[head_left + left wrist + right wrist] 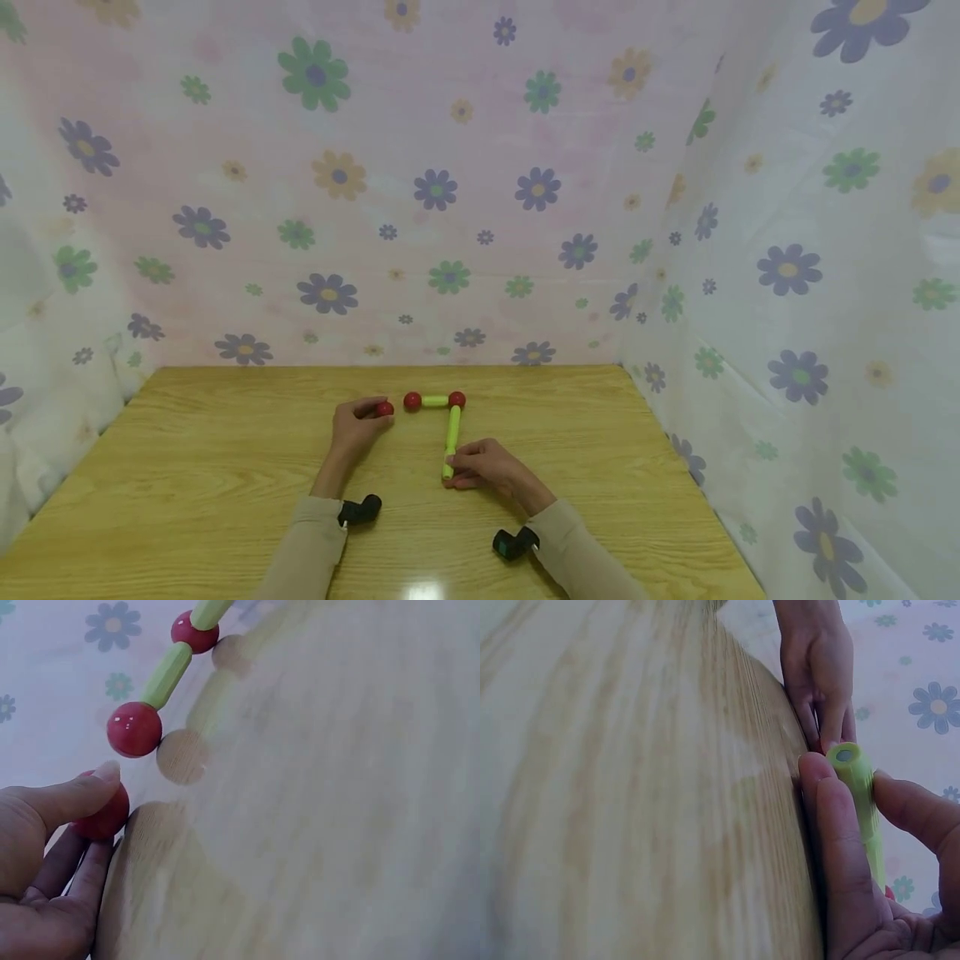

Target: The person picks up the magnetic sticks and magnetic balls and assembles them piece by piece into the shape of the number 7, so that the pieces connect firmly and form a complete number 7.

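Observation:
My left hand point(356, 429) pinches a red ball point(385, 409) between thumb and fingers, low over the wooden table. Just right of it, apart, a second red ball point(412, 402) joins a short yellow-green magnetic rod point(435, 401), whose other end meets a corner red ball point(457, 400). From that corner a yellow-green rod point(453, 427) runs toward me. In line with it is another yellow-green length point(859, 791), pinched by my right hand point(491, 467); its near end shows a grey metal disc. The left wrist view shows the left thumb across the held ball point(109, 814).
The wood-grain table point(225, 467) reaches back to a flower-patterned cloth point(375, 250), with more cloth point(795, 333) along the right side. Black wrist devices point(516, 544) sit at both sleeves.

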{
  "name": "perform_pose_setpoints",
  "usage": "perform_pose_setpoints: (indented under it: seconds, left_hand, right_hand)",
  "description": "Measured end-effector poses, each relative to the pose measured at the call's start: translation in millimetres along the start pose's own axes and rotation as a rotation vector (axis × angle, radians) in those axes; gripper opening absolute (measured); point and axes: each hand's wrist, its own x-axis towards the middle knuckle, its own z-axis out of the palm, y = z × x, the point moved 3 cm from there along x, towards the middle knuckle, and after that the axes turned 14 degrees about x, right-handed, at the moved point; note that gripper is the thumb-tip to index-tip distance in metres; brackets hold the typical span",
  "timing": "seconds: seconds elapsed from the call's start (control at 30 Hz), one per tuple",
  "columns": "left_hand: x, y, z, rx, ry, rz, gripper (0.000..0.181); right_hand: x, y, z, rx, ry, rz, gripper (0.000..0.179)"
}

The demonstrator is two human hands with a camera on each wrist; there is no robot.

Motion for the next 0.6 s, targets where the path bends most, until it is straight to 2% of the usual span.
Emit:
perform_pose_setpoints:
  seconds: [0.2, 0.47, 0.6]
  left_hand:
    - [-21.4, -1.8, -6.5, -0.013, -0.028, 0.005, 0.042]
    - [-44.5, -4.8, -16.0, 0.019, -0.107, -0.054, 0.045]
    - [-54.0, -3.5, -21.3, 0.037, -0.137, -0.061, 0.044]
  right_hand:
    - [1.1, 0, 0, 0.004, -0.023, -0.009, 0.027]
    - [0.7, -2, 2, -0.018, -0.009, 0.0, 0.026]
    - [0.6, -4, 3, -0.025, 0.0, 0.008, 0.026]
